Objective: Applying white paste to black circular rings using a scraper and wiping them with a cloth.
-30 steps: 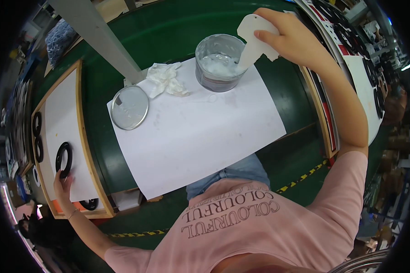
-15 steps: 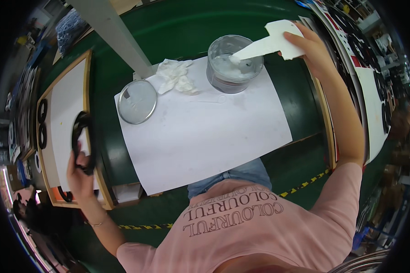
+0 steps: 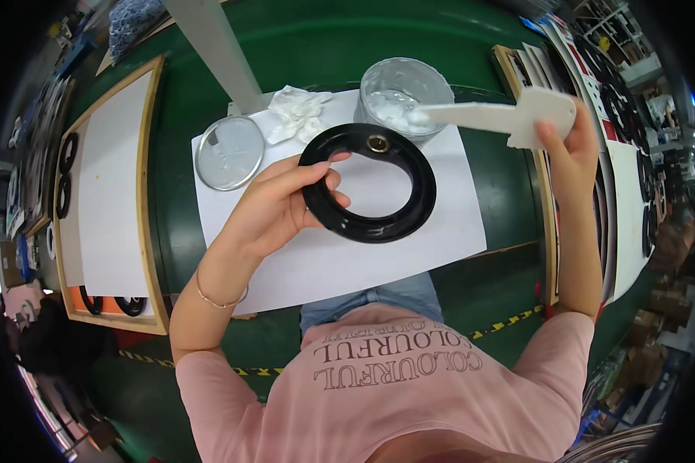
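The left hand (image 3: pixel 279 202) is curled partly closed around the left side of a glossy black oval ring (image 3: pixel 422 189), thumb on its upper face and fingertips showing inside its opening. The ring is above a large white paper sheet (image 3: pixel 455 224) on the green worktop (image 3: pixel 309 46), and a small round brass-coloured insert (image 3: pixel 378 143) sits in its far part.

The right hand (image 3: pixel 571 147) is closed in a pinch on the broad end of a flat white spatula (image 3: pixel 540 116). The spatula's narrow end, carrying a blob of white paste, reaches over the right side of a translucent grey cylindrical tub (image 3: pixel 372 77); whether it touches the tub is unclear. Inside the tub, white paste (image 3: pixel 394 108) lies well below the rim, with smears up the wall. The ring hides part of the tub's near side.

A round, clear-grey lid with a pale rim (image 3: pixel 229 154) lies at the paper's far left, near a crumpled white tissue (image 3: pixel 295 112). Farther left, a shallow wood-framed tray (image 3: pixel 154 289) contains white sheets and several smaller-looking black rings (image 3: pixel 133 306). On the right, another wood-framed tray (image 3: pixel 550 231) holds flat sheets, partly hidden by the right forearm.
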A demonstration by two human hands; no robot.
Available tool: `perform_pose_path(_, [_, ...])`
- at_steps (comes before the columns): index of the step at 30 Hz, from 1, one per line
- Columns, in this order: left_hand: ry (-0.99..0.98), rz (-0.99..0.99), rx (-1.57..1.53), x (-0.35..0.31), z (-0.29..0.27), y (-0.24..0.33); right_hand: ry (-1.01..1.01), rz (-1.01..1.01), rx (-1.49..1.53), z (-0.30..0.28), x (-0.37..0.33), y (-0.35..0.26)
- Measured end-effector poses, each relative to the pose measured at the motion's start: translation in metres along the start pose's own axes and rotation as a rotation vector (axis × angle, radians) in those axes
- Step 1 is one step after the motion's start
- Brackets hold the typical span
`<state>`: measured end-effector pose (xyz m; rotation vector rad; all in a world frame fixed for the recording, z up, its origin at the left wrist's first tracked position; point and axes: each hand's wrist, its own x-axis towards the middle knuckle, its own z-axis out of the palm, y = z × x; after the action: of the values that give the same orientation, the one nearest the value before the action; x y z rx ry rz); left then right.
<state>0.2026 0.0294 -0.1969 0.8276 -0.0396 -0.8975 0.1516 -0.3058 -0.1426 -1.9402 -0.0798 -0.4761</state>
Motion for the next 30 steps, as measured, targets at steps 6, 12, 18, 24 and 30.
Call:
perform_pose_path(6, [-0.061,-0.076,-0.055,0.010,0.003,-0.004,-0.094,-0.392,-0.242,-0.009,-0.028,0.004])
perform_pose_path(12, [-0.081,-0.110,-0.081,0.014,0.009,-0.004,-0.348,-0.559,-0.167,-0.002,-0.021,-0.009])
perform_pose_path(18, [-0.085,-0.119,-0.067,0.015,0.013,-0.005,-0.409,-0.709,-0.301,-0.004,-0.021,-0.014])
perform_pose_path(24, [-0.068,-0.128,-0.037,0.015,0.016,-0.005,-0.481,-0.922,-0.550,0.002,-0.032,-0.042])
perform_pose_path(30, [-0.047,-0.124,0.016,0.015,0.014,-0.004,-0.523,-0.979,-0.760,0.006,-0.039,-0.062])
